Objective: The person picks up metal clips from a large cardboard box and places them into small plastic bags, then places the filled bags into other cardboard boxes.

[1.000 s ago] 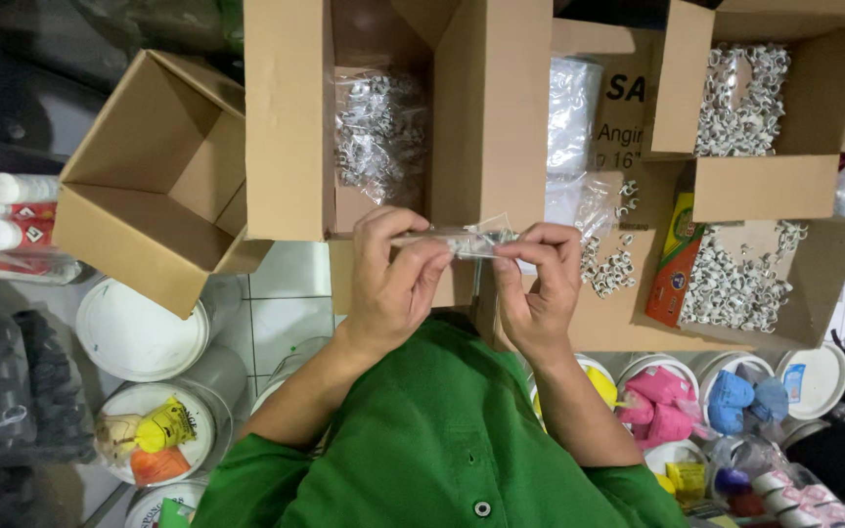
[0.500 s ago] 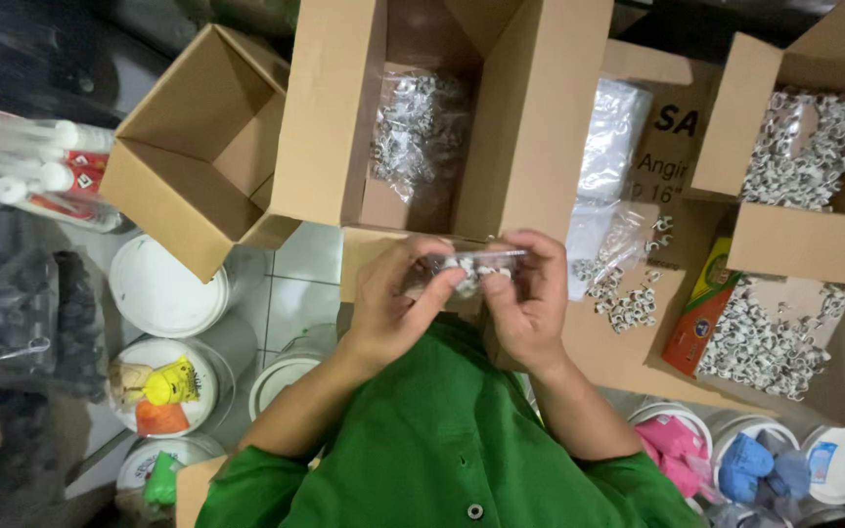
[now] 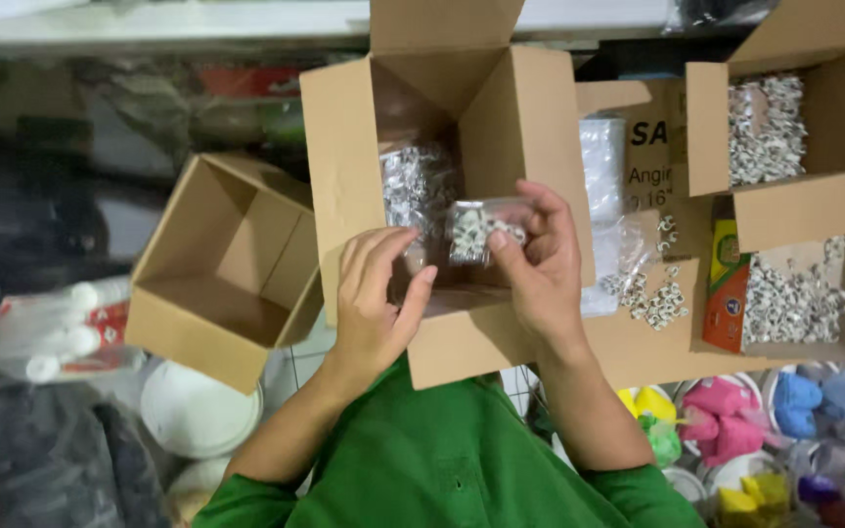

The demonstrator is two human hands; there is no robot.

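Observation:
My right hand (image 3: 540,269) pinches a small clear plastic bag (image 3: 479,230) filled with little white clips, holding it over the open middle cardboard box (image 3: 339,176). My left hand (image 3: 376,298) hovers just beside the bag with its fingers spread and loose, not gripping it. Inside the box lie more clear bags of white clips (image 3: 415,191). My green sleeves fill the bottom of the view.
An empty open cardboard box (image 3: 217,269) stands at the left. To the right are a flattened box with loose white clips (image 3: 652,293), a stack of clear bags (image 3: 601,166), an orange-green packet (image 3: 728,284) and two boxes of loose clips (image 3: 765,127). Round tubs with coloured items sit below.
The small bag was held in both hands near my chest; it is up over the middle box now in my right hand alone, and my left hand has let go. The view shifted upward.

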